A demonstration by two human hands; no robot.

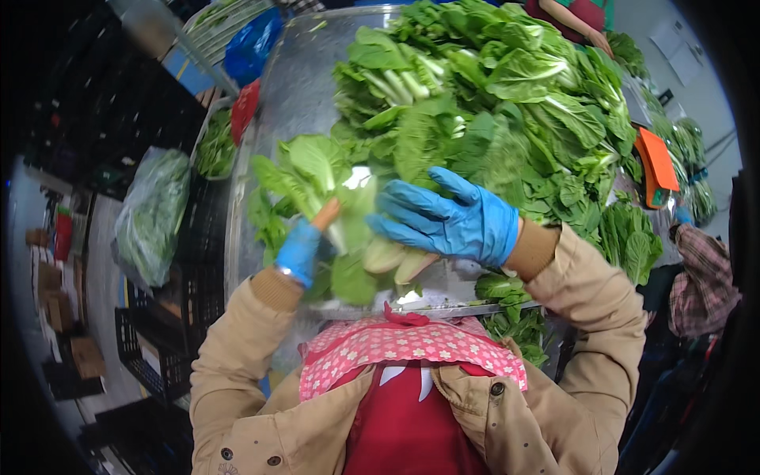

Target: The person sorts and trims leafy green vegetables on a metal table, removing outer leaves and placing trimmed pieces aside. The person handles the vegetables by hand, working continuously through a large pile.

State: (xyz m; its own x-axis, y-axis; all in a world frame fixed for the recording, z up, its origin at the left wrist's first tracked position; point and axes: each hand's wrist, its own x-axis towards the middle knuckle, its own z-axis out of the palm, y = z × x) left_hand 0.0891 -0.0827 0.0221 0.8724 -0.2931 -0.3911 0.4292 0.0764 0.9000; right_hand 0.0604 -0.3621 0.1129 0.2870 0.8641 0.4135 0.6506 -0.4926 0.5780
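Observation:
My left hand (300,249) wears a blue glove, with the thumb bare. It grips a bunch of leafy greens (314,163) with pale stems, the thumb lying across them. My right hand (454,219), also gloved in blue, is stretched out over the metal table with its fingers apart. Just below its fingers lie blurred pale leaf bases (395,258); whether the fingers touch them I cannot tell. Beyond both hands rises a large heap of leafy greens (475,113). A loose green leaf (353,279) hangs near the table's front edge.
The metal table (297,77) has a raised rim. An orange device (656,169) stands at the right. Bagged greens (154,214) rest by black crates (148,356) at left, near a blue plastic bag (252,47). Other people's arms (573,24) show at the top and right.

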